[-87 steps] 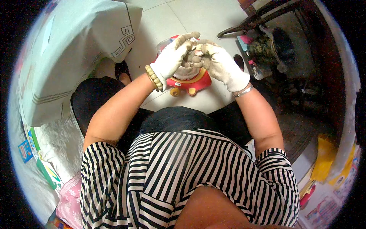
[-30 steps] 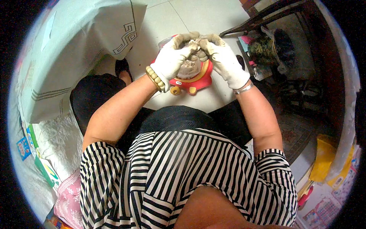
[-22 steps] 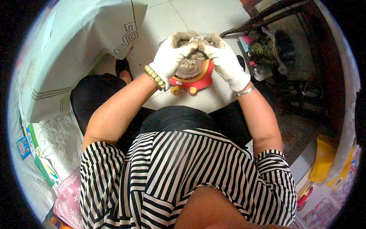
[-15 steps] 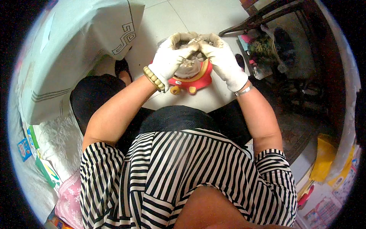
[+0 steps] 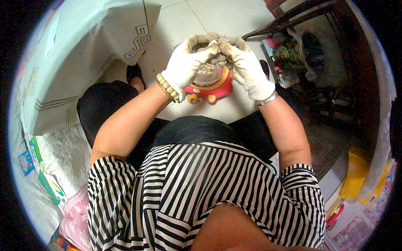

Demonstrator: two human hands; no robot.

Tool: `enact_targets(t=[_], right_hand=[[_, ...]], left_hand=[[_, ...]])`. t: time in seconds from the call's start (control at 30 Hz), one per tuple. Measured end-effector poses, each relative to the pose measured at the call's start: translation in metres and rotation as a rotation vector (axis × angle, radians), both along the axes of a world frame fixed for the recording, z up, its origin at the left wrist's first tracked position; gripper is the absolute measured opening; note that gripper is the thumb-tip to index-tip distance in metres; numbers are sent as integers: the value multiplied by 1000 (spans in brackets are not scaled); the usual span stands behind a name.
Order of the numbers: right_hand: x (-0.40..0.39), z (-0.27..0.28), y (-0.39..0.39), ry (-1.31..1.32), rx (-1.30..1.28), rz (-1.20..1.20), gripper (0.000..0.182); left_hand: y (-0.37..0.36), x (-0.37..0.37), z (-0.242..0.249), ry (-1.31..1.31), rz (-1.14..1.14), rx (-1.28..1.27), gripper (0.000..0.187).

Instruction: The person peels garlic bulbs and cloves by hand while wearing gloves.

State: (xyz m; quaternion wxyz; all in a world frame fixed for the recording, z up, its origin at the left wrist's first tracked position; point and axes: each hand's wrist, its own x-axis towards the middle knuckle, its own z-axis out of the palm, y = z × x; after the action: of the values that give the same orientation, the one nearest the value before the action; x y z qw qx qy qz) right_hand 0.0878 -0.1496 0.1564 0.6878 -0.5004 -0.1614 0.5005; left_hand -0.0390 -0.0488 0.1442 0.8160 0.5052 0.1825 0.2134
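My left hand (image 5: pixel 188 60) and my right hand (image 5: pixel 243 65) wear white work gloves with grey-brown stained fingers. Between their pinched fingertips is a small pale, lumpy piece (image 5: pixel 219 42), mostly covered by the gloves; its kind cannot be made out. Both hands are closed on it. Just below sits a white round container (image 5: pixel 207 78) with pale bits in it, partly hidden by the hands. It stands on a red and yellow base (image 5: pixel 215 90) with yellow rounded feet, like a child's stool or toy.
A pale cloth with a dark key pattern (image 5: pixel 92 46) drapes at the left. Dark wooden furniture (image 5: pixel 335 54) stands at the right, near a yellow bag (image 5: pixel 359 173). My knees (image 5: pixel 102 108) flank the container on the tiled floor (image 5: pixel 180 19).
Both hands stay at the pale piece above the container. The fingers have shifted slightly, and the right hand has moved a little to the right, showing more of the piece.
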Motion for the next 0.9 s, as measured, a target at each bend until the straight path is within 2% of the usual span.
enact_targets(t=[0.23,0.5,0.7,0.9], right_hand=[[-1,1,0,58,90,-2,17],[-3,4,-3,80,116,6,16],[-2,2,0,112,46,-15,16],[-2,4,0,148,35,-9,17]], left_hand=[[0,0,-1,-59,-11,-210,41],[1,0,-1,-92,-50,-403,32],[2,1,-5,-103,-29,-491,27],[3,0,-7,-86,-56,-443,28]])
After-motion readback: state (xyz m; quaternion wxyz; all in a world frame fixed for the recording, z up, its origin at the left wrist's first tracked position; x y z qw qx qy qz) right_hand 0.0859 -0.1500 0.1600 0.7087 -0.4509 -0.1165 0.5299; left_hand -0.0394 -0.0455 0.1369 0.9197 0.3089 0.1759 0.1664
